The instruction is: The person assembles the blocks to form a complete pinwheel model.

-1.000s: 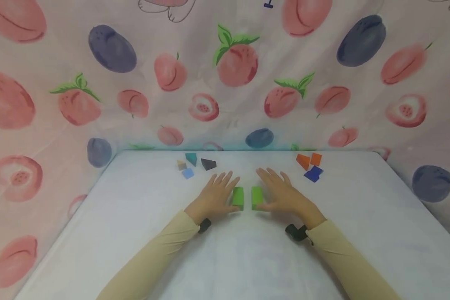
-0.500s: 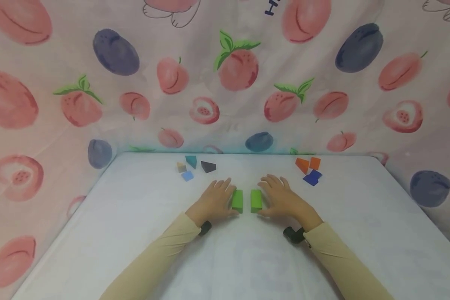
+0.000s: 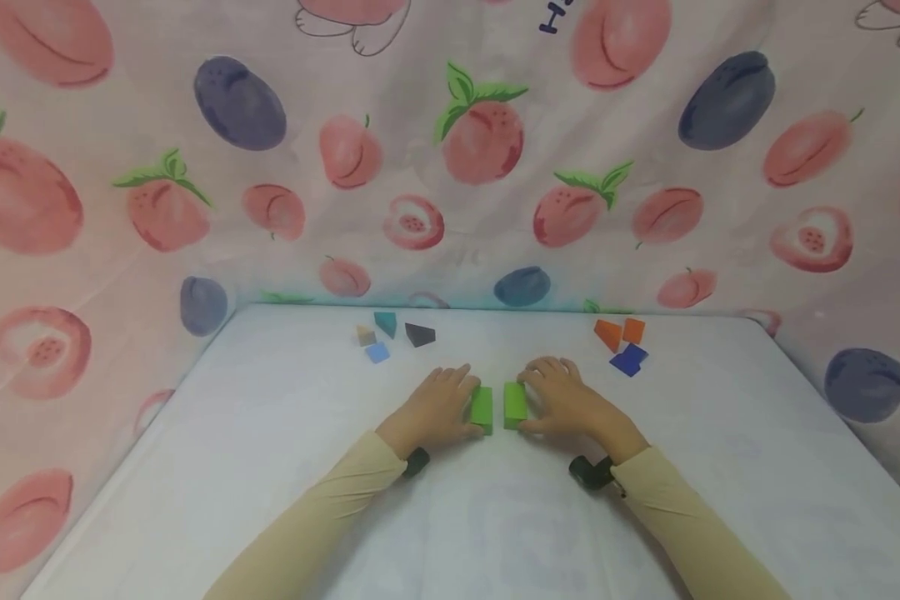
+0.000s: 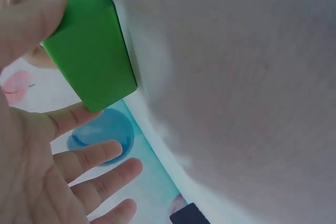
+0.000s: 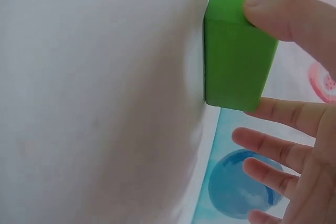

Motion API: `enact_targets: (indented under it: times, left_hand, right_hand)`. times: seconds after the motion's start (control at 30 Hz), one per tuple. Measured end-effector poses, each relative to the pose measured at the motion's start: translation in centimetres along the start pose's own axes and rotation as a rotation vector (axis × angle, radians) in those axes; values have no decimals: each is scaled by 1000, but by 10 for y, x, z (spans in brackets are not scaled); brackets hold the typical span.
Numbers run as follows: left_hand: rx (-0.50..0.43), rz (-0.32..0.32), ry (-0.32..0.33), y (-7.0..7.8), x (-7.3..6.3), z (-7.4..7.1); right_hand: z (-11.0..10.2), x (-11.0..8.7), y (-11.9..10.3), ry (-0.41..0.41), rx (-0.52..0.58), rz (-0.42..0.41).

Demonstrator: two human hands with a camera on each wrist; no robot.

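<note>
Two green rectangular blocks lie lengthwise on the white table, a narrow gap between them. My left hand [image 3: 437,408] pinches the left green block [image 3: 482,408] by its ends, thumb at the near end and index finger at the far one. In the left wrist view, that block [image 4: 92,51] shows thumb and index finger on it, the other fingers spread behind. My right hand [image 3: 567,404] grips the right green block [image 3: 515,406] the same way. The right wrist view has its thumb on the near end of this block [image 5: 236,59] and the index fingertip at its far end.
Back left on the white table [image 3: 270,400] lie a teal block [image 3: 386,324], a dark grey block [image 3: 420,335], a beige block [image 3: 366,336] and a light blue block [image 3: 377,352]. Back right are two orange blocks [image 3: 608,335] and a dark blue piece [image 3: 629,360]. A fruit-patterned cloth [image 3: 495,225] stands behind.
Both hands' fingers have drawn in from spread to pinching the green blocks' ends. The gap between the blocks has narrowed slightly, and the left block sits a little nearer me. The head view has shifted slightly.
</note>
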State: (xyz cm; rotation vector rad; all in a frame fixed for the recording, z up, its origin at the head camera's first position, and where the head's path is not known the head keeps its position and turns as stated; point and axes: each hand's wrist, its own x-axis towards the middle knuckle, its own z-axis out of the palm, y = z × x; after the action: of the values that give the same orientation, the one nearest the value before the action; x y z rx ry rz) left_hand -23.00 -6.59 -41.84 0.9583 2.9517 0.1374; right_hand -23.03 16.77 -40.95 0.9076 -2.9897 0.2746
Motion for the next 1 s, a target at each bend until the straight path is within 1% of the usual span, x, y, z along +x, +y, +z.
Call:
enact_targets:
  times: [0.13,0.37,0.43,0.67,0.83,0.93,1.0]
  left_hand:
    - [10,5,-17,-1,0,-1]
    - [9,41,-1,-4,-1,-5]
    - [8,52,1,-3,-1,-6]
    - [64,103,16,2,-3,-3]
    - [136,118,15,6,-2,-4]
    - [155,124,12,8,-1,-4]
    - [152,125,8,9,-1,-4]
  right_hand:
    - [2,2,4,-30,30,0]
    - [-1,4,9,-61,80,-10]
    - [-3,7,10,-66,75,-17]
    - [-2,22,16,-43,41,-28]
    - [-1,33,21,-30,36,-44]
    - [0,39,22,-36,42,-38]
    - [1,42,22,-46,40,-30]
